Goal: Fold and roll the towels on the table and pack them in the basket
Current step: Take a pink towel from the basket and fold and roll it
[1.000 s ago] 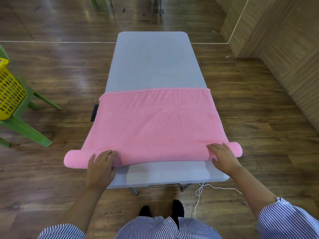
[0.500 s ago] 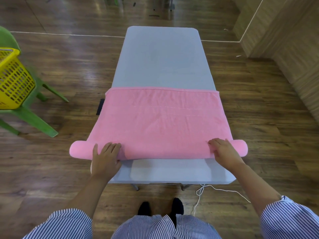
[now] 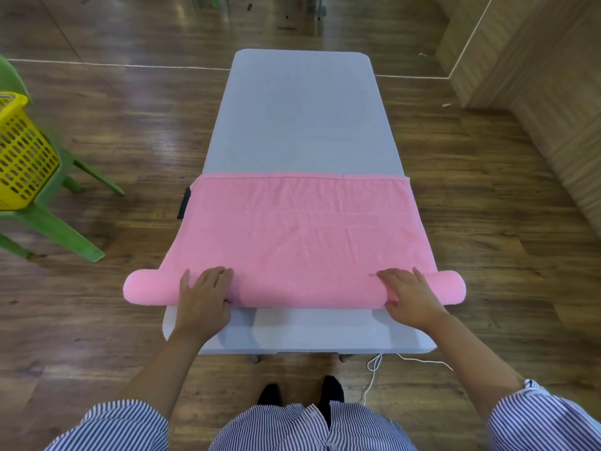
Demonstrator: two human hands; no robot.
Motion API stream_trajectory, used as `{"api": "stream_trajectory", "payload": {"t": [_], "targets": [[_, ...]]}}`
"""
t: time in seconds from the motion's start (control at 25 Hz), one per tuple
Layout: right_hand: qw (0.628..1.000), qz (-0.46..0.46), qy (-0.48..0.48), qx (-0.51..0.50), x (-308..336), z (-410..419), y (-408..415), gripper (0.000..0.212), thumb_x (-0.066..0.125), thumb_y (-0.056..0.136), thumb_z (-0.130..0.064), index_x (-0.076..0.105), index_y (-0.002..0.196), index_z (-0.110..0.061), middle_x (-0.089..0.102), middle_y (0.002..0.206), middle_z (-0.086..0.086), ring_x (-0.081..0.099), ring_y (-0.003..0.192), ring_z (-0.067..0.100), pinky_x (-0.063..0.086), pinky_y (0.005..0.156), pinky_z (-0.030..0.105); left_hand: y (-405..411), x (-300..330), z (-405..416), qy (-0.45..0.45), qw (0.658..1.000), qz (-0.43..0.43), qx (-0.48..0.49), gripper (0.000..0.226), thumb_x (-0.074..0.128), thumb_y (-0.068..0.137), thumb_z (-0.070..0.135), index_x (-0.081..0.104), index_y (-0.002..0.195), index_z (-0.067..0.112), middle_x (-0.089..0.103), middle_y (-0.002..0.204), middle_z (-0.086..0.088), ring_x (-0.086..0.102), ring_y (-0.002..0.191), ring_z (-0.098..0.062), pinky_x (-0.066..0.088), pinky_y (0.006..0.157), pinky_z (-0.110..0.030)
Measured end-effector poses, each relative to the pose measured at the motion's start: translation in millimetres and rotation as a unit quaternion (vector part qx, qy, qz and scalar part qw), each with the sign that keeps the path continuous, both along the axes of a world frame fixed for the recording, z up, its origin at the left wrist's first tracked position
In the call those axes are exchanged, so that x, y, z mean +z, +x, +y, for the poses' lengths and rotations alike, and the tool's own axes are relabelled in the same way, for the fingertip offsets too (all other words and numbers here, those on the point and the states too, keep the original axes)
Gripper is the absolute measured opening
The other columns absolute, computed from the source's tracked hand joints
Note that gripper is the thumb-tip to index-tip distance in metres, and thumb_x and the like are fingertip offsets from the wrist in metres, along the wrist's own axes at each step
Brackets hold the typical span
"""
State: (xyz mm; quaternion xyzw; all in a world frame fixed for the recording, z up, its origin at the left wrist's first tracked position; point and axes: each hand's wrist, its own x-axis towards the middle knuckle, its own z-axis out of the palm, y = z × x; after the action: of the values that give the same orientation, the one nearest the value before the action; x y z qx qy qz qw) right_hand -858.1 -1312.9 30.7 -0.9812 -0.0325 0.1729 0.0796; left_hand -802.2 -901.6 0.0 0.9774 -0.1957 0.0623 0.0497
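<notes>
A pink towel (image 3: 299,236) lies across the near half of the grey table (image 3: 300,118), its near end rolled into a thick tube whose ends overhang both table sides. My left hand (image 3: 203,296) presses flat on the roll near its left end, fingers straight. My right hand (image 3: 408,296) rests on the roll near its right end, fingers extended over the top. The unrolled part stretches flat away from me. A yellow basket (image 3: 22,151) stands at the far left on a green chair (image 3: 55,222).
A white cord (image 3: 374,369) lies on the wooden floor under the table's near edge. A dark object (image 3: 184,203) pokes out beneath the towel's left side. A wood-panelled wall (image 3: 536,92) runs along the right.
Both hands have pushed the roll a little farther away from me, so the tube is thicker and the flat part shorter. The camera view has shifted slightly.
</notes>
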Motion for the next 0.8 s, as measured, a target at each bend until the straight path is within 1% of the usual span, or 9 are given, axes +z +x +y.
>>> {"api": "stream_trajectory", "payload": {"t": [0.04, 0.12, 0.2, 0.28, 0.44, 0.52, 0.64, 0.72, 0.8], "targets": [[1.0, 0.002, 0.002, 0.022, -0.2, 9.6, -0.3, 0.07, 0.047, 0.073, -0.03, 0.035, 0.141, -0.023, 0.042, 0.141, -0.005, 0.034, 0.133, 0.019, 0.005, 0.116, 0.045, -1.9, 0.3, -9.3, 0.002, 1.0, 0.013, -0.027, 0.058, 0.064, 0.057, 0.016, 0.061, 0.115, 0.012, 0.065, 0.113, -0.006, 0.062, 0.103, -0.026, 0.037, 0.093, -0.065], [0.999, 0.002, 0.011, 0.035, -2.0, 23.9, 1.5, 0.068, 0.045, 0.073, -0.03, 0.036, 0.14, -0.022, 0.045, 0.139, -0.004, 0.037, 0.131, 0.017, 0.008, 0.115, 0.041, -5.6, -0.8, -23.7, -0.006, 0.998, 0.032, -0.054, 0.057, 0.06, 0.058, 0.019, 0.064, 0.115, 0.014, 0.068, 0.11, -0.002, 0.064, 0.099, -0.025, 0.041, 0.091, -0.063], [1.0, 0.007, 0.018, 0.009, -1.5, 27.1, 7.3, 0.063, 0.042, 0.074, -0.031, 0.04, 0.137, -0.025, 0.051, 0.133, -0.004, 0.043, 0.125, 0.016, 0.016, 0.109, 0.035, -6.1, 0.7, -27.6, -0.031, 0.998, 0.048, -0.029, 0.05, 0.052, 0.062, 0.022, 0.068, 0.109, 0.017, 0.071, 0.102, 0.001, 0.066, 0.092, -0.025, 0.044, 0.087, -0.058], [0.999, 0.033, 0.017, 0.004, 0.9, 24.2, 12.1, 0.069, 0.035, 0.068, -0.034, 0.041, 0.136, -0.027, 0.054, 0.131, -0.005, 0.046, 0.121, 0.016, 0.022, 0.105, 0.033, -6.1, 3.9, -25.2, -0.03, 0.998, 0.052, -0.032, 0.05, 0.042, 0.066, 0.027, 0.07, 0.106, 0.019, 0.072, 0.097, 0.003, 0.067, 0.086, -0.023, 0.047, 0.083, -0.053], [0.996, 0.066, 0.052, 0.013, 3.0, 19.3, 17.9, 0.073, 0.034, 0.064, -0.034, 0.044, 0.136, -0.027, 0.056, 0.13, -0.003, 0.05, 0.119, 0.019, 0.031, 0.102, 0.032, -5.8, 8.2, -22.4, -0.04, 0.997, 0.053, -0.049, 0.049, 0.037, 0.066, 0.028, 0.07, 0.102, 0.019, 0.072, 0.09, 0.005, 0.068, 0.079, -0.021, 0.046, 0.075, -0.043], [0.995, 0.069, 0.076, 0.007, 3.0, 17.8, 17.7, 0.071, 0.036, 0.065, -0.034, 0.046, 0.135, -0.026, 0.056, 0.13, -0.003, 0.051, 0.118, 0.02, 0.031, 0.103, 0.034, -4.4, 8.8, -21.0, -0.046, 0.996, 0.062, -0.049, 0.049, 0.038, 0.068, 0.028, 0.066, 0.108, 0.018, 0.071, 0.097, 0.003, 0.066, 0.084, -0.022, 0.045, 0.078, -0.045], [0.996, -0.011, 0.082, -0.019, -1.3, 14.0, 10.3, 0.064, 0.042, 0.068, -0.034, 0.046, 0.13, -0.018, 0.052, 0.127, 0.0, 0.049, 0.116, 0.021, 0.026, 0.108, 0.042, -7.0, 7.2, -10.2, -0.04, 0.998, 0.047, -0.004, 0.045, 0.043, 0.073, 0.031, 0.058, 0.112, 0.015, 0.062, 0.113, -0.003, 0.057, 0.102, -0.024, 0.042, 0.092, -0.055], [0.993, -0.083, 0.066, -0.047, -5.4, 8.4, 2.1, 0.059, 0.041, 0.072, -0.039, 0.05, 0.124, -0.014, 0.052, 0.122, 0.001, 0.05, 0.112, 0.022, 0.023, 0.11, 0.047, -10.1, 5.7, -2.7, -0.037, 0.999, 0.037, 0.0, 0.045, 0.045, 0.074, 0.038, 0.059, 0.111, 0.016, 0.061, 0.113, -0.003, 0.055, 0.106, -0.023, 0.038, 0.096, -0.059], [0.991, -0.107, 0.062, -0.043, -8.2, 1.0, -5.8, 0.063, 0.033, 0.075, -0.045, 0.053, 0.126, -0.013, 0.055, 0.123, 0.002, 0.051, 0.116, 0.022, 0.02, 0.113, 0.047, -9.8, 3.1, 2.1, -0.027, 0.998, 0.042, -0.026, 0.052, 0.053, 0.068, 0.043, 0.06, 0.113, 0.018, 0.061, 0.113, -0.002, 0.055, 0.107, -0.022, 0.035, 0.098, -0.061]]}}
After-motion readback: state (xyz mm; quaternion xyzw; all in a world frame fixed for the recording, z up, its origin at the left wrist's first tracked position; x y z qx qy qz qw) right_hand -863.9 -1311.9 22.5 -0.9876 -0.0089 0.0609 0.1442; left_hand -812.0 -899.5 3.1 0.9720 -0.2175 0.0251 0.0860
